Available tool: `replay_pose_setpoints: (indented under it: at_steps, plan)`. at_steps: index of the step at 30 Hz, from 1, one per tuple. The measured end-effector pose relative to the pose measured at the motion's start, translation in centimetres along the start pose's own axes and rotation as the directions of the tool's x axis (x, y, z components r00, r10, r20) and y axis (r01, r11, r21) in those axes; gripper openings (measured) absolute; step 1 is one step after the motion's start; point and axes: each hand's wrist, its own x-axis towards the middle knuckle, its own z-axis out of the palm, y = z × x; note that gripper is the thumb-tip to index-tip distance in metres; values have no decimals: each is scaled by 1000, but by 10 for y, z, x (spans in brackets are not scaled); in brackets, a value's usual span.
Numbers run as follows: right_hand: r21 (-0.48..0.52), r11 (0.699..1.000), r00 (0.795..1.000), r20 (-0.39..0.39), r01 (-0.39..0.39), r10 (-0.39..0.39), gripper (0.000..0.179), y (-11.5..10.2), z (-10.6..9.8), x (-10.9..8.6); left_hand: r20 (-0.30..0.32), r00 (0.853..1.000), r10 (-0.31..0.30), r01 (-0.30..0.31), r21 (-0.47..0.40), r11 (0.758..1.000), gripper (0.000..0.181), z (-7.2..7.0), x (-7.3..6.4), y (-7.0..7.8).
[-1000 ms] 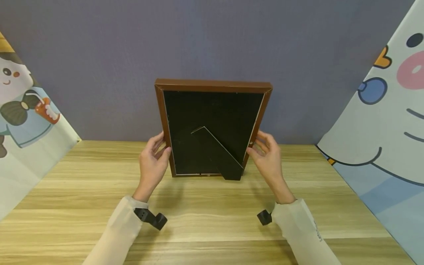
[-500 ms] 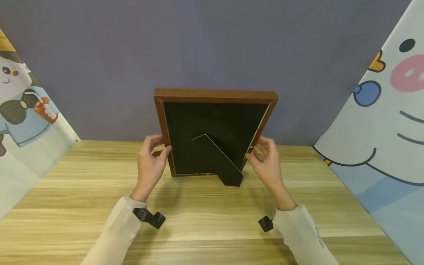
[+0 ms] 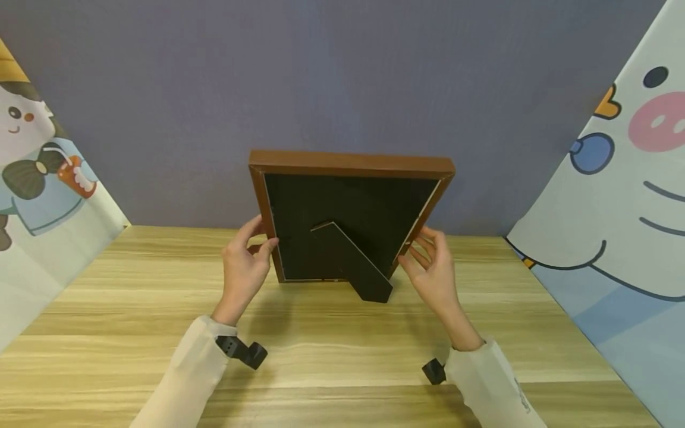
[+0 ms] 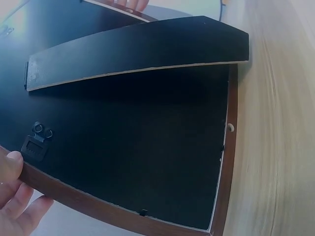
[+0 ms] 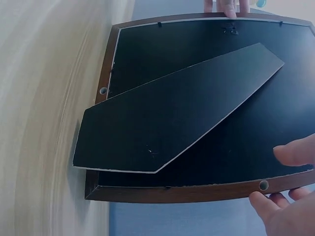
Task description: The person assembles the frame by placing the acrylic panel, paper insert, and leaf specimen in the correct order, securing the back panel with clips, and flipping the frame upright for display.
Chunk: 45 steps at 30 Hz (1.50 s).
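A brown-bordered picture frame (image 3: pixel 353 161) stands near the back of the table, its black back facing me and its top leaning toward me. From that back, a black easel leg (image 3: pixel 355 264) slants down to the right, its foot close over the tabletop. My left hand (image 3: pixel 245 270) grips the left border, thumb on the back side and fingers around the outer edge. On the opposite border, my right hand (image 3: pixel 434 276) holds the lower part, its fingers against the outer side. A small metal hanger (image 4: pixel 35 146) shows near the left border in the left wrist view. The frame's front is hidden.
The wood-grain table (image 3: pixel 332 362) ends at a grey back wall (image 3: pixel 342 71). Cartoon-printed panels rise at both sides, a left panel (image 3: pixel 32 285) and a right panel (image 3: pixel 615 226). Each wrist wears a black camera, such as the left camera (image 3: pixel 255 355).
The frame's top has tipped toward me, its top edge dropping in the head view. The leg's foot has come slightly nearer. My right hand has shifted a little lower; both hands keep their hold.
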Motion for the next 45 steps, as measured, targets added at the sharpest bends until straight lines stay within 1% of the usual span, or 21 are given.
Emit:
replay_pose_setpoints:
  at_steps: [6, 11, 13, 15, 19, 22, 26, 29, 32, 34, 36, 39, 41, 43, 45]
  plan:
    - [-18, 1000, 1000, 10, 8, -8, 59, -2, -1, -4, 20, 1000, 5, -5, 16, 1000, 42, -3, 0, 2]
    - [-50, 998, 999, 27, 32, -30, 61, -2, -3, -8, 41, 999, 10, -11, 13, 1000, 42, -4, -1, 1]
    - [-84, 995, 998, 39, 50, -47, 63, -2, -3, -9, 44, 999, 19, -19, 12, 1000, 42, -5, -2, 1]
    - [-125, 991, 998, 46, 53, -48, 66, -3, -3, -11, 47, 998, 32, -33, 12, 999, 41, -5, -2, 2]
    - [-226, 973, 999, 44, 41, -32, 69, -5, 0, -14, 40, 997, 65, -66, 24, 997, 39, -3, -3, 3]
    - [-265, 964, 999, 40, 29, -19, 70, -7, 2, -15, 30, 997, 78, -79, 39, 996, 39, -2, -2, 4]
    - [-285, 958, 999, 45, 24, -11, 70, -7, 3, -16, 29, 997, 71, -73, 78, 994, 39, -3, -1, 4]
    - [-359, 933, 998, 47, -10, 29, 59, -9, 3, -18, 28, 997, 75, -77, 107, 991, 39, -3, 0, 4]
    - [-467, 884, 993, 91, -26, 78, 46, -9, 3, -19, 23, 996, 89, -91, 117, 989, 38, -2, 1, 4]
    - [-514, 858, 983, 160, 1, 95, 42, -6, 1, -19, 20, 995, 95, -97, 116, 989, 38, -1, 1, 4]
    - [-528, 848, 961, 250, 34, 117, 42, -2, 0, -19, 17, 995, 99, -100, 112, 989, 37, -1, 2, 3]
    - [-511, 857, 914, 377, 68, 152, 45, 5, 0, -19, 19, 995, 101, -102, 111, 988, 37, 0, 2, 3]
    - [-503, 860, 885, 435, 85, 167, 42, 7, 0, -19, 24, 995, 95, -97, 108, 989, 37, 0, 2, 3]
    - [-493, 863, 863, 478, 111, 162, 35, 9, 0, -19, 26, 996, 84, -87, 107, 990, 37, 0, 3, 3]
    - [-480, 865, 848, 513, 150, 137, 26, 8, 1, -20, 27, 997, 74, -77, 104, 992, 38, 0, 3, 3]
